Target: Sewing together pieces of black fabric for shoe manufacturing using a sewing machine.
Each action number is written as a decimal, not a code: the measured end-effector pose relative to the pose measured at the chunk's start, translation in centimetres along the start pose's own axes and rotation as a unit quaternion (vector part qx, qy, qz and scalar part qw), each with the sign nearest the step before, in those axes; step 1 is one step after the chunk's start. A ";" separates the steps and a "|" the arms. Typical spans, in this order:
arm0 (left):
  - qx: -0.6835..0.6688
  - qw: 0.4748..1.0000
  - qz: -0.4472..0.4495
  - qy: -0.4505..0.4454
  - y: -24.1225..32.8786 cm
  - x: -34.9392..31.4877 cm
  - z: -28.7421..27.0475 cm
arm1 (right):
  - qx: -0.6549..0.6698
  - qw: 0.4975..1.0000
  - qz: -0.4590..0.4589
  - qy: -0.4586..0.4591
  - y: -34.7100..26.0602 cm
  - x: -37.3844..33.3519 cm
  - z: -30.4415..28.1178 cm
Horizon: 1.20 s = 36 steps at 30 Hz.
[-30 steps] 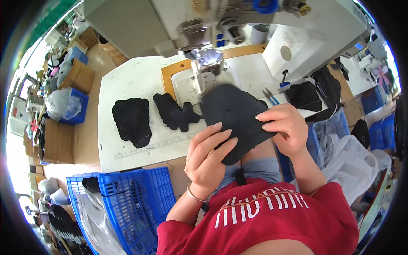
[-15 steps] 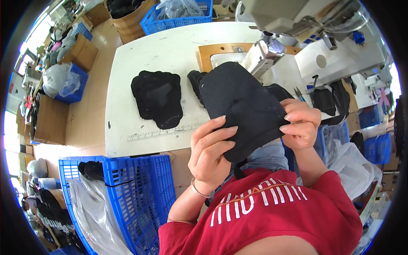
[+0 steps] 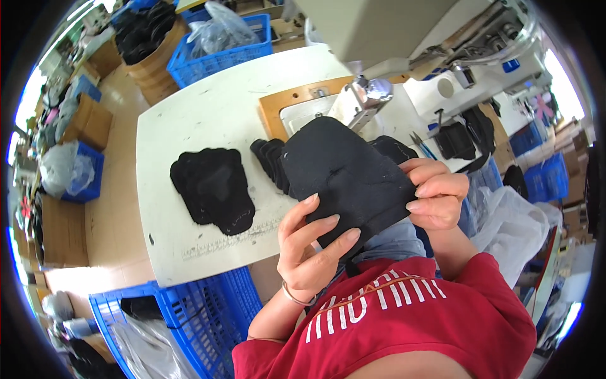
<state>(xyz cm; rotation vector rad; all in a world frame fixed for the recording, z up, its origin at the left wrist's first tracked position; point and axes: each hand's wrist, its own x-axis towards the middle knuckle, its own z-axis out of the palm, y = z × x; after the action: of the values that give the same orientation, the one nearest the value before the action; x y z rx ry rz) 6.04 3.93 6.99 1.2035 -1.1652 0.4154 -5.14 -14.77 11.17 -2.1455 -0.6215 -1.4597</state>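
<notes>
Between both hands I hold up a flat black fabric piece [image 3: 347, 177] with rounded corners and a small crease near its middle. My left hand [image 3: 309, 249] grips its lower left edge, fingers laid over the front. At the lower right corner, my right hand [image 3: 439, 196] pinches it between thumb and fingers. Left of it, a stack of black fabric pieces [image 3: 214, 189] lies on the white table [image 3: 189, 120]. More dark pieces [image 3: 268, 158] lie overlapped, partly hidden behind the held one. Beyond stands a sewing machine [image 3: 363, 101] with a metal head.
A pair of snips [image 3: 421, 145] lies right of the held piece, near small black pieces [image 3: 454, 140]. A ruler marking [image 3: 233, 239] runs along the table's near side. Blue crates [image 3: 208, 316] stand at the near left, and another blue crate [image 3: 183, 69] is beyond the table.
The view has shifted, so the table and stack appear lower and further left. My left fingers have moved along the lower edge of the black piece, which is tilted slightly differently.
</notes>
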 end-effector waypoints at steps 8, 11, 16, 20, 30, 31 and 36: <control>0.004 0.994 0.069 -0.083 0.5 0.9 -0.2 | -0.058 0.998 -0.009 0.002 -1.6 0.0 -2.1; 0.008 0.993 0.086 -0.081 0.7 0.2 0.0 | -0.061 0.998 -0.007 0.000 -2.1 -0.5 -2.2; 0.007 0.996 0.073 -0.046 1.8 -2.1 1.3 | -0.065 0.998 -0.016 -0.016 -2.7 -1.1 -3.2; 0.027 0.996 0.071 -0.045 2.8 -3.3 2.2 | -0.061 0.997 -0.024 -0.037 -2.8 -1.4 -4.5; -0.011 0.991 0.109 -0.083 1.6 -1.1 7.0 | -0.065 0.997 0.026 -0.019 -1.0 -3.6 -9.0; -0.020 0.988 0.112 -0.106 1.2 -0.3 7.4 | -0.084 0.995 0.052 -0.020 -1.0 -3.5 -9.6; -0.060 0.982 0.126 -0.126 1.4 0.8 9.5 | -0.154 0.988 0.002 -0.005 -1.3 -3.9 -12.1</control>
<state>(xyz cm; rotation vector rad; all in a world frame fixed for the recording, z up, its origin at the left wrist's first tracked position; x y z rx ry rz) 0.80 -4.11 7.58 1.0266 -1.5482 0.3821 -16.00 -21.52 11.62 -2.3825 -0.4148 -1.6321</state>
